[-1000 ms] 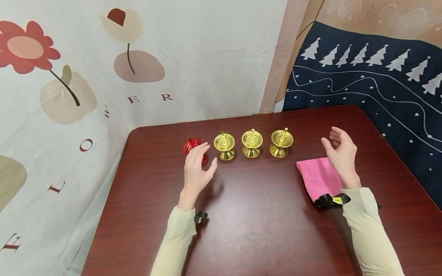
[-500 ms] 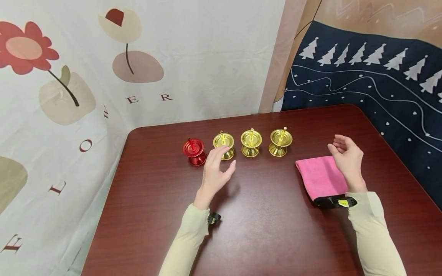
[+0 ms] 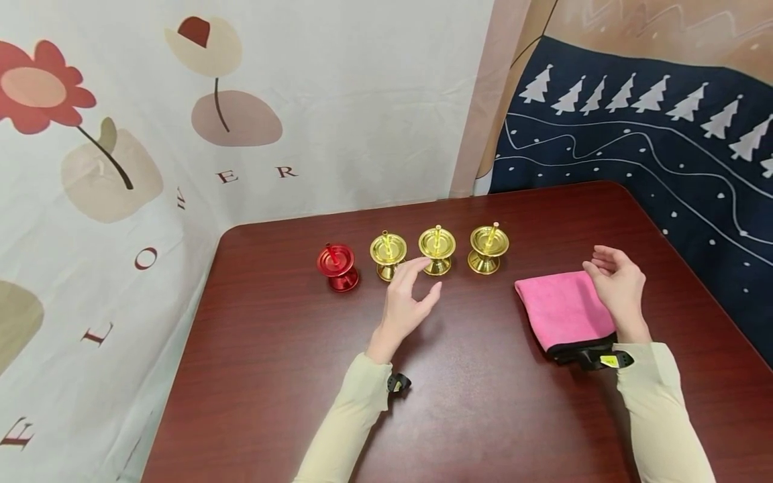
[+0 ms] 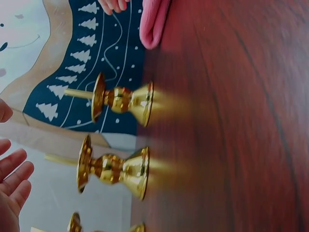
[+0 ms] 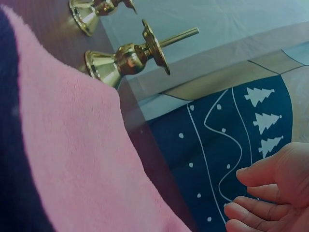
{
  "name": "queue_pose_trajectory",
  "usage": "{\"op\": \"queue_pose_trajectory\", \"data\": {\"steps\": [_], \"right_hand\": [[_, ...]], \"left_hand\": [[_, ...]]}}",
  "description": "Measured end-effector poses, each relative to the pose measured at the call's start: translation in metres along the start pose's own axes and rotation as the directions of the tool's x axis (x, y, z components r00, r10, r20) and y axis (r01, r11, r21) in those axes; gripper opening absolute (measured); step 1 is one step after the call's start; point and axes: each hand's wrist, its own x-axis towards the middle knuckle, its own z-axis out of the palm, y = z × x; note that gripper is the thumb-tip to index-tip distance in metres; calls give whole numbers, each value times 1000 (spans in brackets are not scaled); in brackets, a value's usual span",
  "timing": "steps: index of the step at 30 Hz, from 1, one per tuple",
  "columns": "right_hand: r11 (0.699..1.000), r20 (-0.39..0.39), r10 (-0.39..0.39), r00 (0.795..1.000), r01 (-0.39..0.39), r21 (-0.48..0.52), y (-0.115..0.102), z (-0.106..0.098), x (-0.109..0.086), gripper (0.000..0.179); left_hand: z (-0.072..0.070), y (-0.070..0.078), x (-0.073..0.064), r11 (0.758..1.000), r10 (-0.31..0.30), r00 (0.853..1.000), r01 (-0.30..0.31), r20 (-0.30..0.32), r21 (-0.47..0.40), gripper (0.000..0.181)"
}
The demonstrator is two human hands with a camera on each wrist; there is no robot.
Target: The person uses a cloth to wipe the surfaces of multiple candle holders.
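Note:
Four would be too many to count, so several small candle holders stand in a row: a red candle holder at the left and gold ones to its right, among them the middle gold candle holder and the rightmost gold candle holder. My left hand hovers before the gold ones, fingers spread from the thumb, holding nothing. Over the right edge of a folded pink cloth is my right hand, fingers loosely bent and nothing in them. In the right wrist view the cloth fills the left side.
All of it is on a dark red-brown table. A white flower-print curtain hangs behind, and a navy curtain with white trees hangs at the right. Black cameras are strapped to both wrists.
My left hand has moved right, from in front of the red candle holder to the gold ones. My right hand has drawn slightly back and right, its fingers bending more.

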Motion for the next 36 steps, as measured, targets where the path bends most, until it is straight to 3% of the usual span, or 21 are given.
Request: {"op": "queue_pose_trajectory", "data": {"steps": [12,20,28,32,36], "right_hand": [[994,81,69,994,-61,-88,12,-8,-2,40],[989,126,118,985,-104,-108,18,-10,-2,43],[984,132,146,981,-130,-120,21,-13,-1,45],[982,133,152,979,-135,-133,23,-12,0,44],[981,151,146,978,-123,-150,25,-13,0,43]], "left_hand": [[34,9,0,999,-7,997,11,72,-48,37],[55,13,2,994,-97,985,103,144,-34,35],[77,16,6,982,-185,972,189,147,-14,35],[86,17,10,963,-266,955,269,129,-6,32],[93,16,14,928,-369,922,372,116,-10,30]]}}
